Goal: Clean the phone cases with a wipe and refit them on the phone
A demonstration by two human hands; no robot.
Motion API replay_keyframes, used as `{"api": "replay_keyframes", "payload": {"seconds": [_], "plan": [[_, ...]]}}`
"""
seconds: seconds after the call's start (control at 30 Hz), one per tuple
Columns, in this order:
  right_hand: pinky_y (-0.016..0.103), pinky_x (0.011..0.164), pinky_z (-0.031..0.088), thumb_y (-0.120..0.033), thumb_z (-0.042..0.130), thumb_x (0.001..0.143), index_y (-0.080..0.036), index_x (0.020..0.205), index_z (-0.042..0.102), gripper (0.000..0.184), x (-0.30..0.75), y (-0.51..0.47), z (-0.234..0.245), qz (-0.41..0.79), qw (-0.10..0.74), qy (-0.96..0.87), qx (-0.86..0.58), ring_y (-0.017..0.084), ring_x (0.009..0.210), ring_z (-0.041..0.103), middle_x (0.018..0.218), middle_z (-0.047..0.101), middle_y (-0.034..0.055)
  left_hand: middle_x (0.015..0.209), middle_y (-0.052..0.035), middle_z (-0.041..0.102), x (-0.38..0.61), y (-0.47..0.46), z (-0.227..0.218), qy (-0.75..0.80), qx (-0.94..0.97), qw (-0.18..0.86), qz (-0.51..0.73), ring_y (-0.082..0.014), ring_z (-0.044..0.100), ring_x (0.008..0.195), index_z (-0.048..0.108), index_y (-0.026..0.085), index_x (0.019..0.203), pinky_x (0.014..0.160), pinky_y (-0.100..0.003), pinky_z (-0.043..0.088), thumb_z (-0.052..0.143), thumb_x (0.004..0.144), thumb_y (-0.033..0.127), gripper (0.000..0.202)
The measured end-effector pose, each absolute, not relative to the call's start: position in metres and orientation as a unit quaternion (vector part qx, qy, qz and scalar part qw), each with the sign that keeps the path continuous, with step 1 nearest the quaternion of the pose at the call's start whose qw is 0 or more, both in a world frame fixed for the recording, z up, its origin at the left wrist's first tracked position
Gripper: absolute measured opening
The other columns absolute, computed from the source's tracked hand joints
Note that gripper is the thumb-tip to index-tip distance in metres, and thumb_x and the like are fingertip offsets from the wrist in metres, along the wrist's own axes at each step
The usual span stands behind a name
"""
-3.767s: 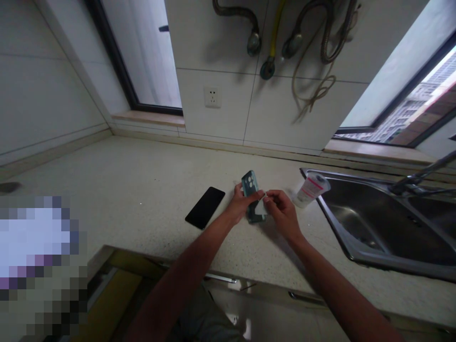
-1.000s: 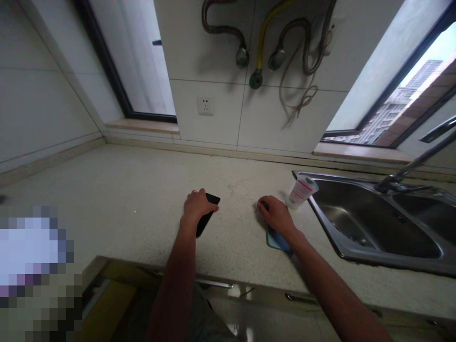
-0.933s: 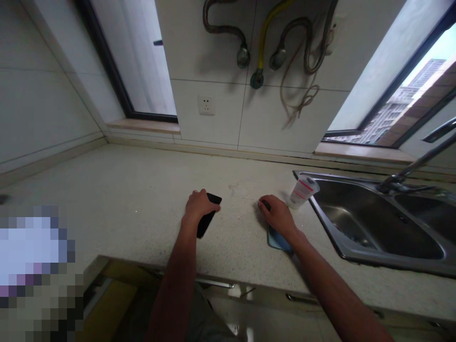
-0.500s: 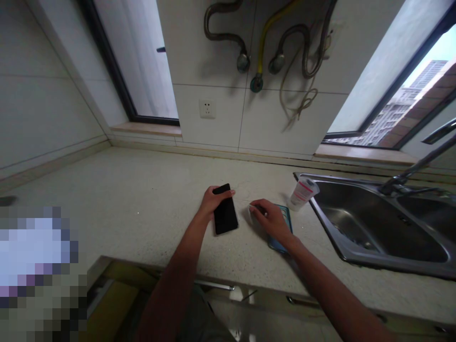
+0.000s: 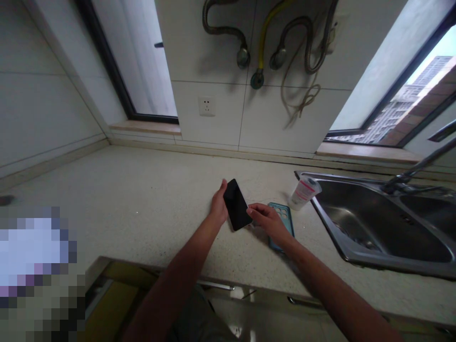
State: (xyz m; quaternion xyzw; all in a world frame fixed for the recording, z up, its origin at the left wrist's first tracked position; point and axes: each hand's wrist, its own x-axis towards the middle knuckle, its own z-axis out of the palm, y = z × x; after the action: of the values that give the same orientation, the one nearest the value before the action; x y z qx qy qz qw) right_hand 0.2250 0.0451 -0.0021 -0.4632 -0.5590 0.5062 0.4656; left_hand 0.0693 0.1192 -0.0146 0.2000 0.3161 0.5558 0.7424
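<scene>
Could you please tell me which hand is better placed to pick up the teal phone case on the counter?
Probably the right hand: it sits partly over the teal phone case, right beside it. The left hand is farther off and seems occupied, holding the edge of the black smartphone.

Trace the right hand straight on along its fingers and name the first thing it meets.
First comes the black glass-fronted smartphone, held by the left hand. The right hand aims its fingers at the phone's long edge, apparently almost touching, though depth is hard to judge.
</scene>
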Motion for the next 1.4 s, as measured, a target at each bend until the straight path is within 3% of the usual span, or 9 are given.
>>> {"api": "replay_keyframes", "payload": {"seconds": [0.17, 0.27, 0.33, 0.53, 0.67, 0.87, 1.07, 1.27, 1.4], "plan": [[0.024, 0.052, 0.037, -0.054, 0.075, 0.071, -0.018, 0.082, 0.073, 0.038, 0.224, 0.047, -0.007, 0.538, 0.488, -0.504, -0.468, 0.014, 0.061, 0.053, 0.073, 0.066, 0.0025, 0.083, -0.0111, 0.072, 0.066, 0.109, -0.002, 0.26, 0.145, 0.817, 0.494, -0.0257, 0.069, 0.081, 0.068, 0.013, 0.096, 0.082, -0.041, 0.053, 0.058, 0.085, 0.055, 0.045], [0.024, 0.054, 0.039, -0.051, 0.076, 0.071, -0.019, 0.08, 0.071, 0.034, 0.222, 0.048, -0.011, 0.564, 0.498, -0.481, -0.45, 0.013, 0.063, 0.053, 0.074, 0.065, 0.0011, 0.108, -0.0182, 0.071, 0.066, 0.102, 0.002, 0.205, 0.129, 0.857, 0.455, -0.0309, 0.068, 0.098, 0.065, 0.011, 0.113, 0.09, -0.048, 0.051, 0.046, 0.086, 0.068, 0.066], [0.024, 0.056, 0.042, -0.05, 0.075, 0.074, -0.019, 0.079, 0.07, 0.032, 0.222, 0.049, -0.011, 0.567, 0.498, -0.481, -0.445, 0.014, 0.064, 0.054, 0.075, 0.064, 0.0009, 0.114, -0.0203, 0.069, 0.068, 0.1, 0.001, 0.184, 0.109, 0.868, 0.448, -0.0323, 0.067, 0.104, 0.061, 0.01, 0.121, 0.093, -0.05, 0.049, 0.036, 0.087, 0.074, 0.077], [0.03, 0.063, 0.049, -0.048, 0.077, 0.074, -0.019, 0.086, 0.07, 0.032, 0.236, 0.058, -0.004, 0.445, 0.598, -0.459, -0.484, 0.015, 0.064, 0.058, 0.074, 0.066, 0.0022, 0.101, -0.0209, 0.072, 0.073, 0.102, -0.005, 0.206, 0.083, 0.849, 0.48, -0.0301, 0.07, 0.094, 0.06, 0.007, 0.119, 0.093, -0.047, 0.049, 0.029, 0.087, 0.076, 0.082], [0.04, 0.078, 0.055, -0.045, 0.071, 0.08, -0.021, 0.099, 0.068, 0.031, 0.249, 0.061, 0.0, 0.34, 0.657, -0.468, -0.483, 0.02, 0.079, 0.066, 0.092, 0.07, 0.0056, 0.099, -0.0223, 0.072, 0.078, 0.102, -0.013, 0.228, 0.12, 0.867, 0.426, -0.0321, 0.07, 0.092, 0.061, 0.009, 0.115, 0.089, -0.048, 0.05, 0.034, 0.085, 0.077, 0.079], [0.046, 0.093, 0.051, -0.037, 0.057, 0.093, -0.022, 0.11, 0.071, 0.027, 0.244, 0.055, -0.005, 0.143, 0.556, -0.645, -0.504, 0.025, 0.102, 0.067, 0.109, 0.073, 0.0101, 0.099, -0.0191, 0.072, 0.088, 0.096, -0.023, 0.209, 0.183, 0.904, 0.325, -0.0338, 0.069, 0.096, 0.064, 0.012, 0.116, 0.088, -0.048, 0.05, 0.037, 0.082, 0.08, 0.081], [0.056, 0.111, 0.039, -0.027, 0.05, 0.097, -0.026, 0.127, 0.065, 0.033, 0.242, 0.064, -0.018, 0.01, 0.47, -0.751, -0.464, 0.027, 0.119, 0.062, 0.123, 0.07, 0.009, 0.095, -0.0139, 0.074, 0.094, 0.087, -0.015, 0.222, 0.205, 0.896, 0.325, -0.0312, 0.069, 0.097, 0.065, 0.016, 0.118, 0.09, -0.046, 0.05, 0.034, 0.087, 0.075, 0.073], [0.057, 0.113, 0.039, -0.021, 0.043, 0.099, -0.018, 0.145, 0.048, 0.046, 0.238, 0.065, -0.026, -0.021, 0.359, -0.824, -0.438, 0.029, 0.136, 0.048, 0.141, 0.058, 0.0148, 0.096, -0.0134, 0.074, 0.099, 0.082, -0.009, 0.249, 0.213, 0.874, 0.359, -0.0306, 0.068, 0.101, 0.065, 0.018, 0.119, 0.091, -0.043, 0.05, 0.034, 0.089, 0.072, 0.07], [0.053, 0.11, 0.044, -0.025, 0.047, 0.098, -0.018, 0.143, 0.051, 0.045, 0.228, 0.053, -0.019, -0.016, 0.317, -0.868, -0.381, 0.029, 0.134, 0.051, 0.138, 0.06, 0.0152, 0.092, -0.0144, 0.074, 0.096, 0.085, -0.012, 0.282, 0.197, 0.858, 0.383, -0.0308, 0.069, 0.096, 0.067, 0.017, 0.112, 0.084, -0.041, 0.053, 0.035, 0.085, 0.077, 0.074]]}}
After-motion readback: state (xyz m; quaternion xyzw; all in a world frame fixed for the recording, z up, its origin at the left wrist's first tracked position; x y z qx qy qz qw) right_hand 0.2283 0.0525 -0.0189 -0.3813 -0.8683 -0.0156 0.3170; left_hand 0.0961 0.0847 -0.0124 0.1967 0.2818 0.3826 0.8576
